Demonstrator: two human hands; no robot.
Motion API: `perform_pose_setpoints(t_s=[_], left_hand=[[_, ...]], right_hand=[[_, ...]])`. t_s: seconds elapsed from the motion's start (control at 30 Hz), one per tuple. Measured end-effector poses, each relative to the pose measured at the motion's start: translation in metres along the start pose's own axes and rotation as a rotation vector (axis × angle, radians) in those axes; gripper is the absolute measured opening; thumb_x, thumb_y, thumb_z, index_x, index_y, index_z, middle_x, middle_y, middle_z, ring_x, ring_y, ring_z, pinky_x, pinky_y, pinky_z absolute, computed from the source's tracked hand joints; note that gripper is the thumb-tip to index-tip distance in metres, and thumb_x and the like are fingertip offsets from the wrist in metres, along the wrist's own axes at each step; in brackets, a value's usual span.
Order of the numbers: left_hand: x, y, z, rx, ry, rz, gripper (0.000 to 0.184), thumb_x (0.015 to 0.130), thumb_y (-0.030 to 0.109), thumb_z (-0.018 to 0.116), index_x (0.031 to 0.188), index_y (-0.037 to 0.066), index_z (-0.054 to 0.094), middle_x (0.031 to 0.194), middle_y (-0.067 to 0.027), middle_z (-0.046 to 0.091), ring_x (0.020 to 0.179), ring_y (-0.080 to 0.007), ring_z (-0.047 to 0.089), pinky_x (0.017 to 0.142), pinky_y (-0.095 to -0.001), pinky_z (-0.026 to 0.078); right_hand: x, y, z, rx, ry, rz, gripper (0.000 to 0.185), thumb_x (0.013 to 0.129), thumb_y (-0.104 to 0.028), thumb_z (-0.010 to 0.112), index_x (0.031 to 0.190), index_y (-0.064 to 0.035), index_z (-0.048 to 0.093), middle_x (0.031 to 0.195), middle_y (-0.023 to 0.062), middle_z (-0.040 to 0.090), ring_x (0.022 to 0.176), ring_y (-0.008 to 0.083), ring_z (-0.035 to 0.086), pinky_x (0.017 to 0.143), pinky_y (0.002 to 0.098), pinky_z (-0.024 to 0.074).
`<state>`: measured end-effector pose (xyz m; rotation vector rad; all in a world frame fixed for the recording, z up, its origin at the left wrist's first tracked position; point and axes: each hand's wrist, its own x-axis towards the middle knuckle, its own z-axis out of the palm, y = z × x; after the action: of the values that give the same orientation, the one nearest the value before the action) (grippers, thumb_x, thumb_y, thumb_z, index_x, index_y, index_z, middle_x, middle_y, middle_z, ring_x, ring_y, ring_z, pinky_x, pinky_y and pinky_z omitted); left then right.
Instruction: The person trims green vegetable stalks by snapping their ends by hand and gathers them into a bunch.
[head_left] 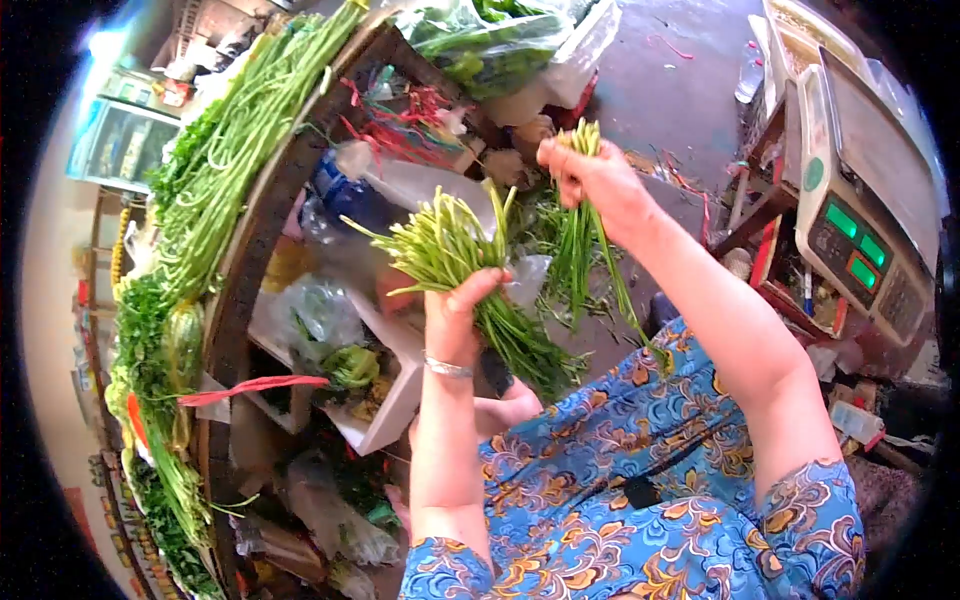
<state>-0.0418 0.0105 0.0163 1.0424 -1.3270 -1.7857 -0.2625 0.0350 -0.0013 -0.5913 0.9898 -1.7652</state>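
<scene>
My left hand point(465, 310) is wrapped round a thick bunch of green stems point(440, 240), whose pale cut ends point up and to the left. The leafy ends of this bunch point(530, 350) hang down to the right below the hand. Up and to the right, my right hand point(595, 180) grips a smaller bunch of stems point(577, 250) near its pale ends. The leaves of the smaller bunch trail down towards my patterned clothing. The two bunches are apart.
Long beans and leafy greens point(235, 160) line the shelf at left. A plastic bag of greens point(490, 45) lies at the top. A scale point(850, 200) with green digits stands at right. Red ties point(410, 125), a white foam box point(400, 395) and plastic bags point(325, 315) are below the shelf.
</scene>
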Motion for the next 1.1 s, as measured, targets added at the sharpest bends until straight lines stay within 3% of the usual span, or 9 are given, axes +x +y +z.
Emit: perform_pose_setpoints(t_s=[0.13,0.27,0.37,0.4,0.6,0.77,0.87,0.9,1.1], left_hand=[[0.003,-0.005,-0.006,-0.046,-0.021,0.024,0.028,0.074,0.009,0.069,0.098,0.000,0.059,0.080,-0.0102,0.065,0.065,-0.0191,0.062,0.060,-0.0310,0.053],[0.007,-0.005,-0.007,-0.015,-0.033,-0.005,0.030,0.074,0.010,0.069,0.101,0.002,0.059,0.081,-0.0095,0.066,0.065,-0.0183,0.062,0.060,-0.0308,0.053],[0.003,0.001,0.005,0.056,-0.035,0.028,0.035,0.073,0.012,0.070,0.105,0.002,0.060,0.085,-0.0072,0.066,0.072,-0.0170,0.063,0.065,-0.0294,0.052],[0.001,0.002,0.008,0.054,-0.034,0.020,0.035,0.073,0.012,0.070,0.105,0.002,0.060,0.085,-0.0072,0.066,0.072,-0.0170,0.063,0.065,-0.0294,0.052],[0.004,0.000,0.000,-0.143,-0.058,-0.018,0.027,0.077,0.010,0.064,0.102,0.003,0.059,0.096,-0.0107,0.066,0.076,-0.0197,0.063,0.069,-0.0314,0.054],[0.006,0.005,-0.005,-0.196,-0.119,0.003,0.020,0.079,0.006,0.062,0.098,0.004,0.057,0.109,-0.0173,0.065,0.101,-0.0250,0.062,0.092,-0.0376,0.048],[0.005,0.004,0.002,-0.131,-0.099,0.062,0.029,0.079,0.011,0.061,0.102,-0.006,0.062,0.102,-0.0129,0.066,0.091,-0.0189,0.063,0.084,-0.0317,0.050],[0.007,0.004,-0.001,-0.186,-0.149,-0.011,0.021,0.078,0.004,0.065,0.098,0.003,0.058,0.106,-0.0142,0.065,0.095,-0.0223,0.063,0.087,-0.0349,0.051],[0.010,-0.006,0.005,-0.168,-0.103,-0.017,0.030,0.077,0.003,0.066,0.106,-0.001,0.062,0.099,-0.0070,0.066,0.088,-0.0168,0.063,0.081,-0.0299,0.051]], right_hand=[[0.001,-0.006,-0.007,-0.002,0.022,-0.017,0.021,0.085,-0.025,0.072,0.088,-0.0061,0.064,0.069,-0.0037,0.056,0.052,0.0033,0.043,0.046,0.0200,0.0352],[-0.011,0.008,0.004,-0.090,-0.160,0.070,0.024,0.081,-0.023,0.076,0.094,-0.0059,0.066,0.073,-0.0059,0.057,0.057,0.0023,0.046,0.050,0.0180,0.0359],[-0.015,0.016,0.012,-0.107,-0.282,0.124,0.022,0.080,-0.020,0.076,0.092,-0.0060,0.065,0.074,-0.0067,0.057,0.059,0.0022,0.046,0.053,0.0181,0.0349],[-0.019,0.016,0.016,-0.145,-0.314,0.092,0.025,0.080,-0.030,0.075,0.089,-0.0075,0.067,0.069,-0.0056,0.055,0.056,0.0042,0.043,0.051,0.0209,0.0335],[-0.013,0.021,0.013,-0.047,-0.239,0.110,0.022,0.089,-0.029,0.065,0.084,-0.0071,0.065,0.067,-0.0035,0.056,0.057,0.0061,0.044,0.052,0.0236,0.0341],[-0.010,0.020,0.008,-0.067,-0.210,0.082,0.020,0.090,-0.025,0.061,0.085,-0.0064,0.066,0.070,-0.0017,0.058,0.058,0.0064,0.045,0.053,0.0234,0.0349],[-0.011,0.019,0.009,-0.090,-0.230,0.055,0.019,0.090,-0.024,0.062,0.087,-0.0059,0.067,0.072,-0.0018,0.060,0.059,0.0061,0.046,0.053,0.0229,0.0354],[-0.011,0.023,0.008,-0.077,-0.222,0.051,0.019,0.090,-0.024,0.062,0.088,-0.0057,0.067,0.073,-0.0019,0.061,0.059,0.0060,0.047,0.053,0.0230,0.0354],[-0.014,0.027,0.017,-0.056,-0.230,0.141,0.021,0.091,-0.025,0.062,0.094,-0.0058,0.068,0.076,-0.0021,0.062,0.060,0.0054,0.047,0.053,0.0224,0.0366]])
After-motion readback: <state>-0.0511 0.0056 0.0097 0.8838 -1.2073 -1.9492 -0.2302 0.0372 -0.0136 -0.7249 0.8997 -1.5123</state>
